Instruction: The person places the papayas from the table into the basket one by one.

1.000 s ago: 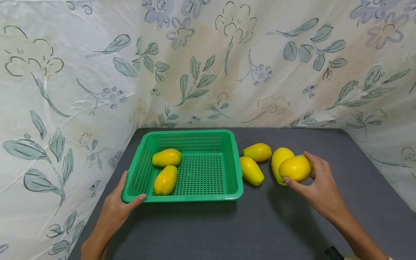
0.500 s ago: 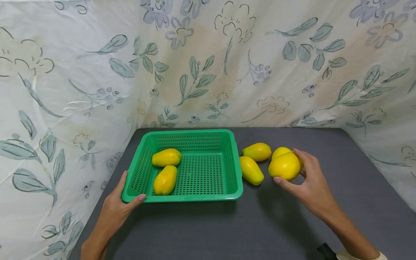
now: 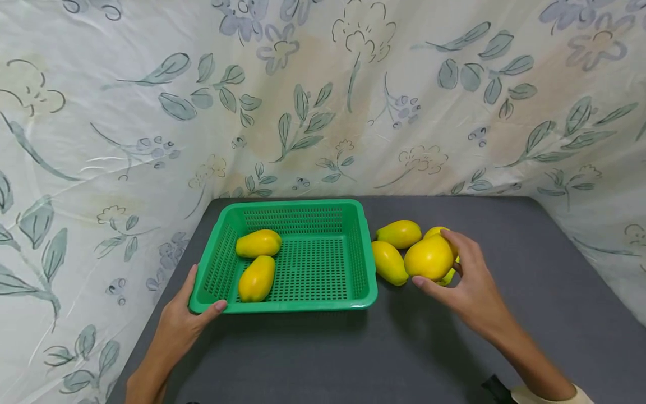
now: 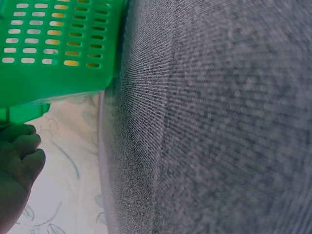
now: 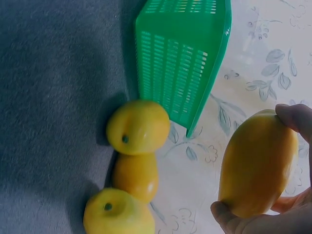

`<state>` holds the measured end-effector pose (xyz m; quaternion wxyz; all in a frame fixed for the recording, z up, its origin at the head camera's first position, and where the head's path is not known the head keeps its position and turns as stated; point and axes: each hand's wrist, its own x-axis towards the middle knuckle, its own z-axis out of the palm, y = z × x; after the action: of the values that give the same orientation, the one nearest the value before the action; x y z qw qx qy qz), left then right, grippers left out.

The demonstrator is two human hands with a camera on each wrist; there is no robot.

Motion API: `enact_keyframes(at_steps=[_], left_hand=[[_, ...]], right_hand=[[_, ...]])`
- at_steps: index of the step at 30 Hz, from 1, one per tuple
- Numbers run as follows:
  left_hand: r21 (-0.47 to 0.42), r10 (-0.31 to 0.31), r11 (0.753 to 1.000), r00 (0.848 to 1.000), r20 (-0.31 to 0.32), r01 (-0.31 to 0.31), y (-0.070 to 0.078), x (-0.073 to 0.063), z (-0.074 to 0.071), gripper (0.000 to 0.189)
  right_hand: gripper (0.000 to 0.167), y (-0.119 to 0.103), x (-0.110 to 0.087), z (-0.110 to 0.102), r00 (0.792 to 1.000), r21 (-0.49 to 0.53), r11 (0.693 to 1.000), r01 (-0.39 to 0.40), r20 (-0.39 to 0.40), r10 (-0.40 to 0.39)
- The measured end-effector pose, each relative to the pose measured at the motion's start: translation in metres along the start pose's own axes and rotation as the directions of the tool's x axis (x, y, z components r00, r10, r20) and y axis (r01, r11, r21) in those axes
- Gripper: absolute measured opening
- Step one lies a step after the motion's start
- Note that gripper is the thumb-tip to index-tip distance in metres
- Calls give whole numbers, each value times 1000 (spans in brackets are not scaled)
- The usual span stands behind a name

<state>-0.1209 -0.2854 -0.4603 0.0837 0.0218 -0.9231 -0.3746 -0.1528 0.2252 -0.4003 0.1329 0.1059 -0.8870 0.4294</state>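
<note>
My right hand (image 3: pixel 476 292) grips a yellow papaya (image 3: pixel 429 257) between thumb and fingers, raised above the table to the right of the basket. In the right wrist view the same papaya (image 5: pixel 258 163) appears upright in the fingers. My left hand (image 3: pixel 183 322) holds the green perforated plastic basket (image 3: pixel 282 307) at its near left corner, thumb over the rim. The left wrist view shows its curled fingers below the rim. Two papayas (image 3: pixel 257 279) lie inside the basket, on its left side.
Three more papayas lie on the dark grey table (image 3: pixel 323 359) right of the basket: one at the back (image 3: pixel 398 234), one against the basket wall (image 3: pixel 389 262), one partly hidden (image 3: pixel 437 231) behind the held fruit. Floral cloth (image 3: pixel 313 112) hangs behind and at both sides.
My right hand has moved left with the papaya, toward the basket, passing in front of the rightmost papaya. The left hand and the basket stay in place.
</note>
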Motion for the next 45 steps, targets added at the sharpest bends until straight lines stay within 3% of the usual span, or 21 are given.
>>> enact_keyframes(at_steps=[26, 37, 45], left_hand=[[-9, -1, 1000, 1000, 7, 1, 2, 0, -1, 107], [-22, -14, 1000, 1000, 14, 15, 0, 0, 0, 108], [-25, -36, 999, 999, 32, 37, -1, 0, -1, 109]], right_hand=[[96, -18, 0, 30, 996, 80, 997, 17, 85, -24], [93, -23, 1, 47, 990, 117, 990, 72, 112, -85], [94, -26, 0, 58, 980, 72, 985, 154, 113, -161]])
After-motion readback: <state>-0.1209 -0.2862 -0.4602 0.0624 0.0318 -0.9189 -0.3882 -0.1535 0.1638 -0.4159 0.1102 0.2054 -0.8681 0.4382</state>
